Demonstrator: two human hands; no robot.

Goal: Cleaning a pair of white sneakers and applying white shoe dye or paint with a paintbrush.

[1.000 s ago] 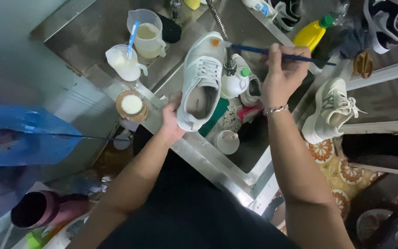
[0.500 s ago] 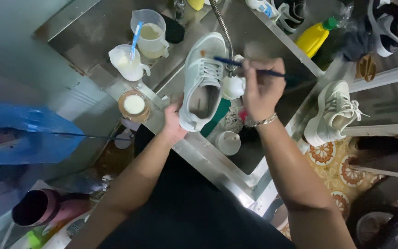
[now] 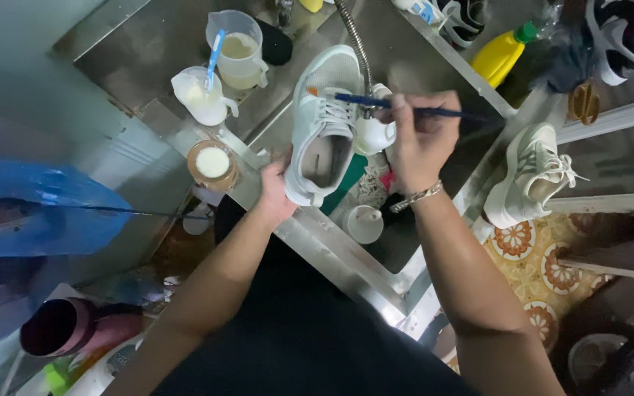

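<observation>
My left hand (image 3: pixel 276 192) grips the heel of a white sneaker (image 3: pixel 321 125), which is held over a steel sink (image 3: pixel 420 73) with its opening facing up. My right hand (image 3: pixel 421 136) is closed around a dark blue brush (image 3: pixel 405 107) that lies across the sneaker's laces, its tip at the tongue. A bracelet sits on my right wrist. A flexible metal tap hose (image 3: pixel 354 37) hangs down just beyond the shoe.
On the steel counter stand a clear jug of cloudy liquid (image 3: pixel 241 51), a white jug with a blue brush in it (image 3: pixel 201 94) and a round open tub (image 3: pixel 213 164). A second white sneaker (image 3: pixel 528 176) rests at the right. A yellow bottle (image 3: pixel 502 54) and a blue bag (image 3: pixel 38 213) are nearby.
My right hand has moved left with the brush, from beside the sneaker to over its laces. The left hand keeps its hold on the heel.
</observation>
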